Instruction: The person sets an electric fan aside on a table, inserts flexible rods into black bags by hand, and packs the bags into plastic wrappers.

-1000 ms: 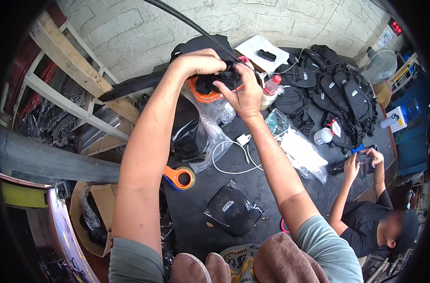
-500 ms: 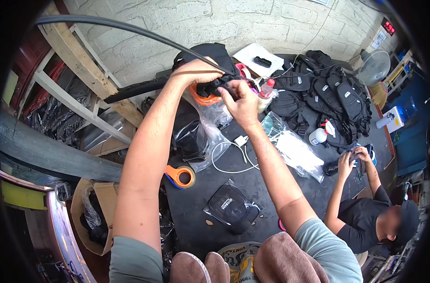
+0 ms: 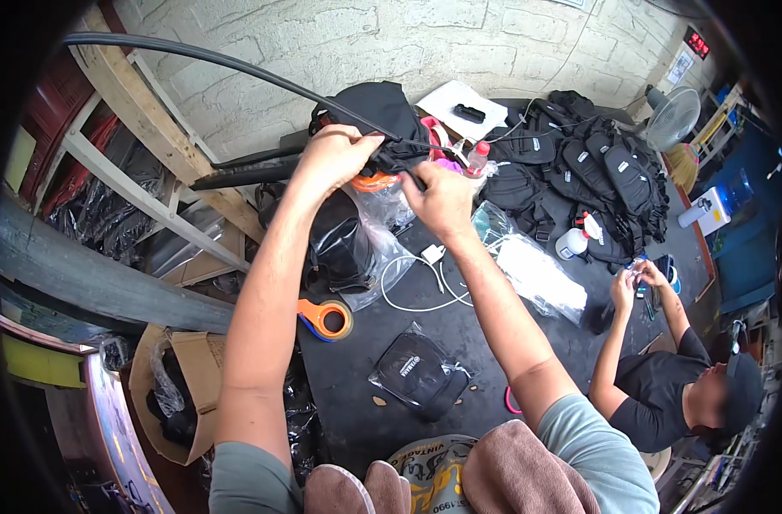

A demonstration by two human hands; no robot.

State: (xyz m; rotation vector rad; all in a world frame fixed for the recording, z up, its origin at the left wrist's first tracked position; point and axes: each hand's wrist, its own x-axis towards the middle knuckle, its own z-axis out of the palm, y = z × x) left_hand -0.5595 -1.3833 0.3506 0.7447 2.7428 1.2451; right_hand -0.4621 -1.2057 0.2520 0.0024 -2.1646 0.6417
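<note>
- black table (image 3: pixel 348 385)
- black pouch (image 3: pixel 416 377) on it, already inside clear plastic
- right hand (image 3: pixel 444 204), left hand (image 3: pixel 344 156): fingers closed, pinching black fabric (image 3: pixel 393 160)
- black fabric: between both hands, unwrapped; how far finished, too small to tell

Gray-green short slvs (image 3: pixel 588 454) ended well back from the fingers (image 3: pixel 415 195); gray shirt (image 3: pixel 438 458) btwn slvs had yel. & blk print.

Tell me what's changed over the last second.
The left hand and right hand have drawn back slightly, both still holding black fabric; the right's spread thumb and fingers have closed together. The black cord has swung leftward. The orange tape dispenser and bagged black item stayed put.
</note>
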